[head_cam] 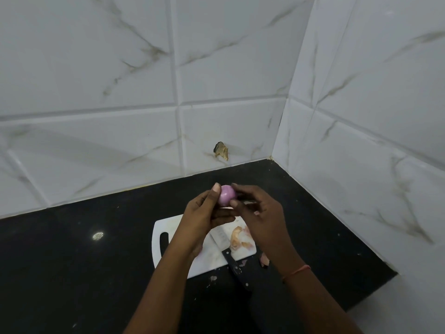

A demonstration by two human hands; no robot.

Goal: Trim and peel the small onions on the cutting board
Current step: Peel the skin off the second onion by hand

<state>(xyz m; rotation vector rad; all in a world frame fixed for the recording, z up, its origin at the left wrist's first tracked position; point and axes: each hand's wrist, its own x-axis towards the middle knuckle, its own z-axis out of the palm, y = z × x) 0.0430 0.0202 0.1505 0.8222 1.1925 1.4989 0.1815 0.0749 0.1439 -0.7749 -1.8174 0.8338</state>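
On the black stone counter [72,249] lies our white plastic cutting board [168,225]. Above it our left hand [202,218] curls its fingers round the small peeled purple onion [227,194], raised off the board. Our right hand [260,213] pinches the same onion from the other side. Below, the black-handled knife [228,254] rests across the board's near edge, papery onion skins [240,238] just beside its blade.

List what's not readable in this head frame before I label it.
- Far side of the onion: hidden by the fingertips of the left hand and right hand; trimmed ends can't be confirmed.
- Knife blade tip: under the left hand.
- Cutting board middle: covered by both hands; any other onions unseen.
- Peel scraps: too small to count.
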